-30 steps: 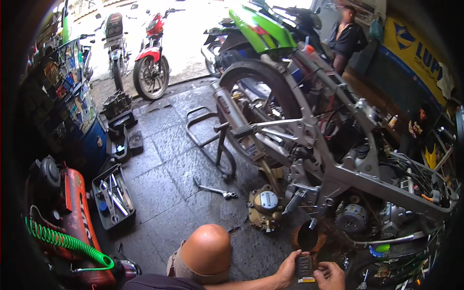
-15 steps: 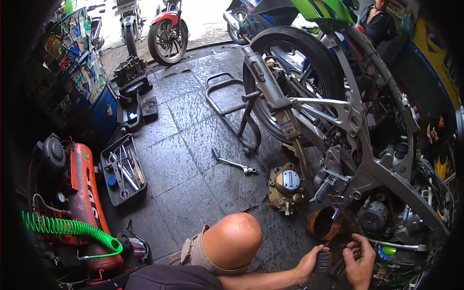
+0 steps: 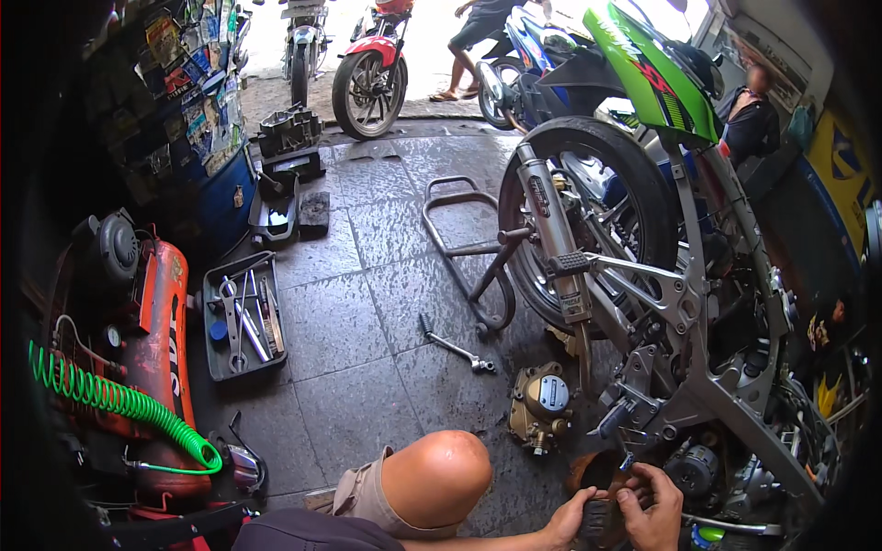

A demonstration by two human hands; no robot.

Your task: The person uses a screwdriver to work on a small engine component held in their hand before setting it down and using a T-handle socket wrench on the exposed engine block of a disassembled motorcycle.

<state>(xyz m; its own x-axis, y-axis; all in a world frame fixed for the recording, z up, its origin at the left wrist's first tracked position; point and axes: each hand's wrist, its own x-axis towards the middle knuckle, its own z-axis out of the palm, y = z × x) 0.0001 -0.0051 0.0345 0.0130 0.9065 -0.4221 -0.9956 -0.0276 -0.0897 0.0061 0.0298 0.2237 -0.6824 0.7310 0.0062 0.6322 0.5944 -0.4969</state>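
Low at the right, my left hand (image 3: 570, 521) grips a dark ribbed part (image 3: 602, 523), with the thumb along its upper edge. My right hand (image 3: 656, 511) is close beside that part, its fingers bent and drawn toward the thumb. What it pinches, if anything, is hidden. Just beyond both hands lies a rusty brown round container (image 3: 581, 468) with a dark hollow. A bronze-coloured engine cover (image 3: 542, 409) with a silver round plate rests on the floor farther off. A kick-start lever (image 3: 457, 353) lies on the tiles past it.
A partly stripped motorcycle (image 3: 634, 275) fills the right side, beside a tubular stand (image 3: 459, 248). To the left are a tool tray (image 3: 285, 354), a red air compressor (image 3: 170, 331) and a coiled green hose (image 3: 119, 397). One person (image 3: 753, 119) is at the far right; another (image 3: 473, 41) is outside.
My right hand has come closer to the ribbed part and my left hand, its fingers more bent. The view has shifted, and a person now shows outside at the top.
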